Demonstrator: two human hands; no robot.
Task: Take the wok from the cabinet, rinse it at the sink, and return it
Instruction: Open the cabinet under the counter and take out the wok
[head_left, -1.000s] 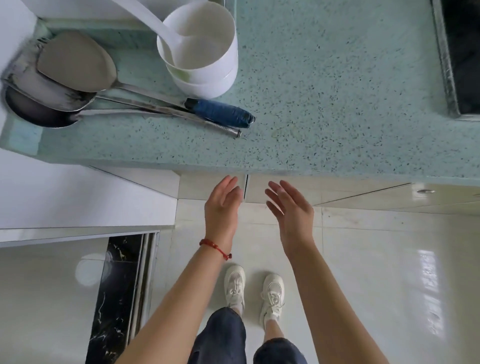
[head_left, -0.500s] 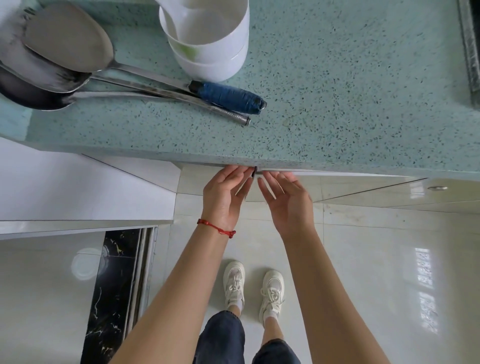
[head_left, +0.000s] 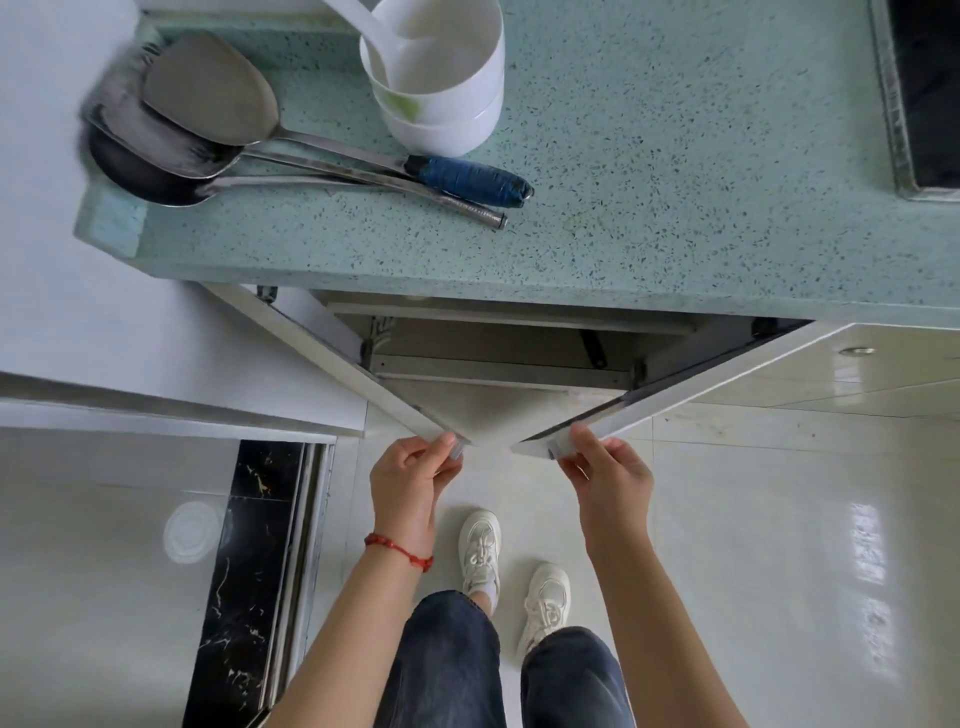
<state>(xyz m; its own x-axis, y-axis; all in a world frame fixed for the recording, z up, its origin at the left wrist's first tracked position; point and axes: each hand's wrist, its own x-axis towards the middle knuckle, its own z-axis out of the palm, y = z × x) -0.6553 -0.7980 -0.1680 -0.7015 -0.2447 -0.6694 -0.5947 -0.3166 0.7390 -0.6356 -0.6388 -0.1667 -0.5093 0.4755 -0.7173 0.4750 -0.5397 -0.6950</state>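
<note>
White cabinet doors swung apart; left hand (head_left: 410, 475) pinching left door (head_left: 363, 379) edge, right hand (head_left: 608, 473) pinching right door (head_left: 691, 384) edge

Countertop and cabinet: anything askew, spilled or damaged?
Nothing stands out. Both cabinet doors are partly open, left hand and right hand each gripping a door edge. Metal spatulas and stacked white bowls lie tidily on the countertop. No wok visible yet.

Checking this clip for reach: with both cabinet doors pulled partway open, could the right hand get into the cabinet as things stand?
Probably not yet. The right hand grips the right door and the left hand the left door; the door edges nearly meet, leaving a narrow gap. No wok is visible inside.
</note>
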